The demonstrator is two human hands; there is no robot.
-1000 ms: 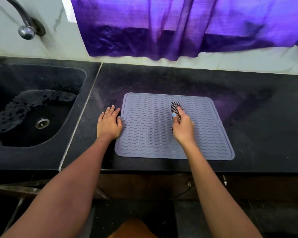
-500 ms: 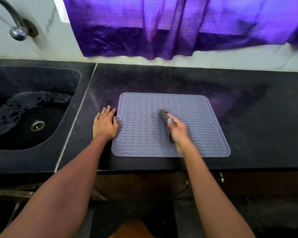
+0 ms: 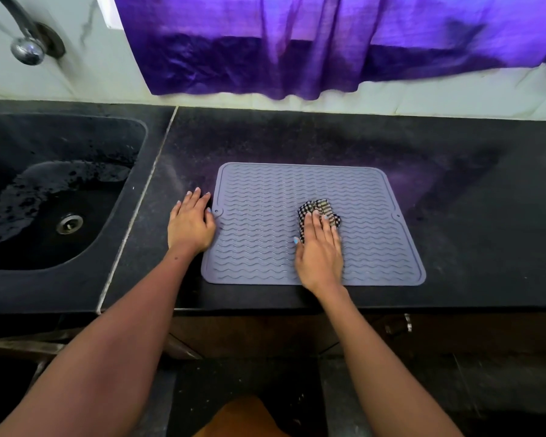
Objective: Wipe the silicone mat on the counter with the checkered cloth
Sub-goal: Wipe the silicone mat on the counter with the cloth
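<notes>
A grey silicone mat (image 3: 265,222) with a wavy ridge pattern lies flat on the black counter (image 3: 470,216). The bunched black-and-white checkered cloth (image 3: 320,208) rests near the mat's middle. My right hand (image 3: 320,250) presses down on the cloth with its fingers laid over it, and only the cloth's far part shows past the fingertips. My left hand (image 3: 189,223) lies flat on the counter, fingers spread, touching the mat's left edge beside its small tab.
A black sink (image 3: 54,197) with a wet basin and drain sits to the left, with a metal tap (image 3: 26,48) above it. A purple curtain (image 3: 328,45) hangs over the back wall. The counter's front edge runs just below the mat.
My right hand has turned flatter over the cloth, which now shows spread out past the fingers. My left hand stays at the mat's left edge.
</notes>
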